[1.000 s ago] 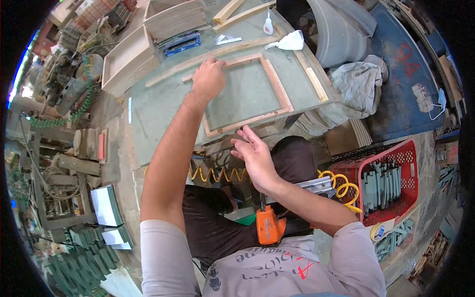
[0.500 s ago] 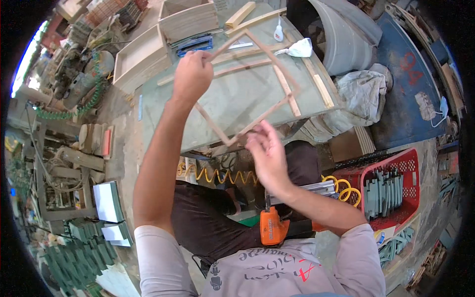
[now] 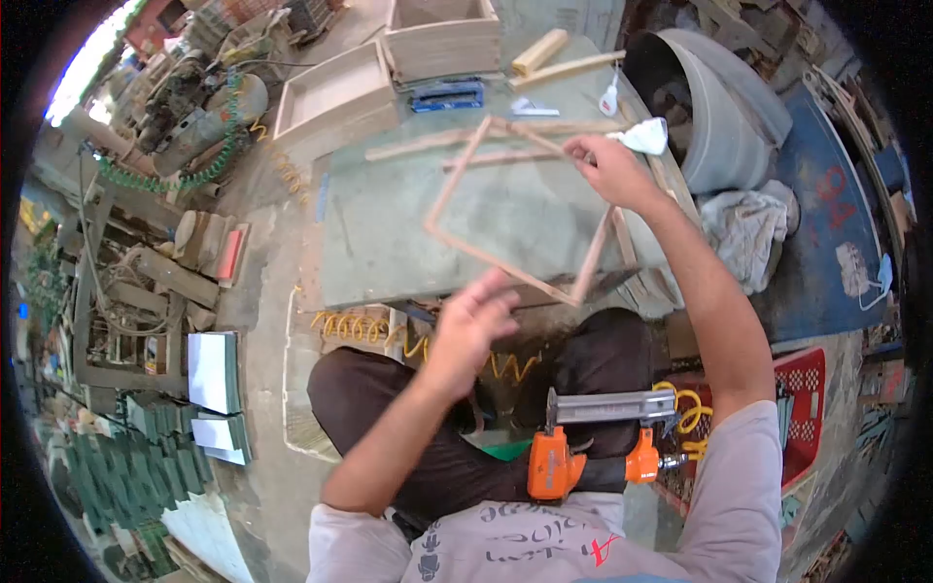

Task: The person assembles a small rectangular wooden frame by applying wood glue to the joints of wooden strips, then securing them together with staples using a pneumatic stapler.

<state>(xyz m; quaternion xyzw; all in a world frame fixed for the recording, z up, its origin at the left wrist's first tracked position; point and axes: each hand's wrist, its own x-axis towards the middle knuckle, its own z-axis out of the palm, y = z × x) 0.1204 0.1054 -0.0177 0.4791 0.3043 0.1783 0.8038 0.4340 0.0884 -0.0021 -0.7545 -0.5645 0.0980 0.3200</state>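
Observation:
A thin rectangular wooden frame (image 3: 459, 173) hangs tilted over the near part of the worktable. My right hand (image 3: 610, 170) pinches its upper right side, fingers closed on the strip. Below the frame's near side is my left hand (image 3: 471, 325), blurred, its fingers apart and the tips overlapping the lower strip in this view. An orange nail gun (image 3: 556, 466) with a grey magazine lies across my lap, joined to a yellow coiled hose (image 3: 692, 418).
The worktable (image 3: 374, 228) carries loose wooden strips (image 3: 428, 143), a blue tool (image 3: 447, 96), a small white bottle (image 3: 609, 99) and wooden boxes (image 3: 335, 97). A grey drum (image 3: 729, 117) stands right of it. Beside my right arm is a red crate (image 3: 802, 408).
My left hand has let go of the frame's upper left side and dropped low. My right hand has risen from the near corner to grip the upper right side; the frame has turned.

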